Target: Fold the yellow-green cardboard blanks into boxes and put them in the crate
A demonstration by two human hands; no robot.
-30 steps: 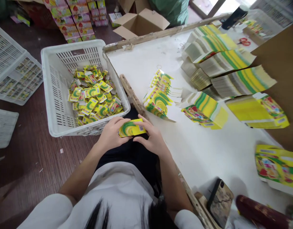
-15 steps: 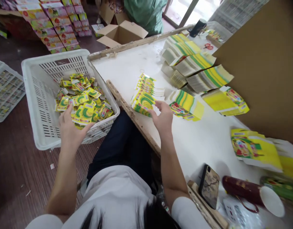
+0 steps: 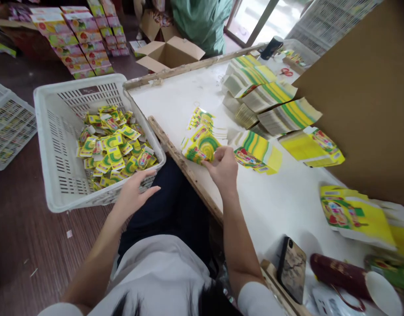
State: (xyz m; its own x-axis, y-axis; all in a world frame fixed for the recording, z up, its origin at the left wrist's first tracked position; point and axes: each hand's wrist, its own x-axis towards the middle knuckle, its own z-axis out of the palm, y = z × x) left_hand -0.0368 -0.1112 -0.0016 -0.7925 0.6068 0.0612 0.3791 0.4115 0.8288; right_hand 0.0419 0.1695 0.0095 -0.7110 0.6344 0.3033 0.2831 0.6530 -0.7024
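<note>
My right hand pinches the edge of a yellow-green printed packet, lifting it at the front of a row of like packets on the white table. Empty and open, my left hand hovers over the near right rim of a white plastic basket. Many small yellow folded packets lie heaped inside that basket. Just right of my right hand stands a stack of yellow-green cartons.
More flat carton stacks line the table's far side beside a brown cardboard panel. A phone and a maroon mug sit at the near right. An open cardboard box stands beyond the table. Red scissors lie at the back.
My left hand has moved from over the heap in the basket rightwards and nearer to me. My right hand has closed on a packet and tilted it up.
</note>
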